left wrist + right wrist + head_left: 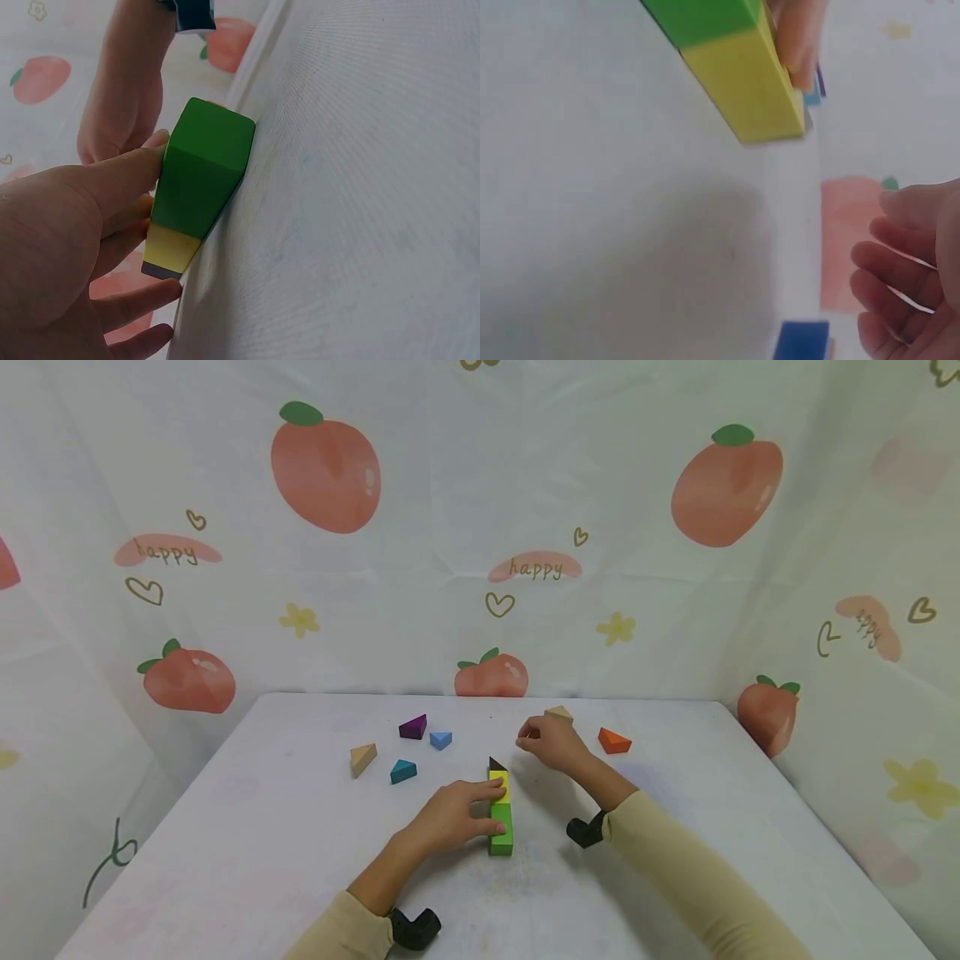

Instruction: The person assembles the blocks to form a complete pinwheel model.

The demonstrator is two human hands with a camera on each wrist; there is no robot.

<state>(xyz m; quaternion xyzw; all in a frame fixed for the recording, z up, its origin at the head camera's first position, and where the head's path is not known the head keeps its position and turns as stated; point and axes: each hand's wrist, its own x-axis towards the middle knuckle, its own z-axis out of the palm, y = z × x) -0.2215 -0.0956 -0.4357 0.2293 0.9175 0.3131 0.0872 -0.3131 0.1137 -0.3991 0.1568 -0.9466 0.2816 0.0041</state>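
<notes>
A row of blocks lies on the white table: a green block [501,839], a yellow block [504,781] beyond it, and a dark triangular block [497,765] at the far end. My left hand [453,814] rests along the row's left side, thumb on the green block and a fingertip on the yellow one, fingers mostly straight. Above the table, right of the row's far end, is my right hand [553,742]. Its fingers bend loosely and hold nothing. Near it, in the right wrist view, lies a blue block [802,341], not visible in the head view.
Left of the row's far end lie a purple block [413,727], a light blue block [441,740], a teal block [403,771] and a tan block [363,759]. An orange block [614,742] lies right of my right hand, another tan block [559,713] behind it. Printed cloth [420,610] hangs behind.
</notes>
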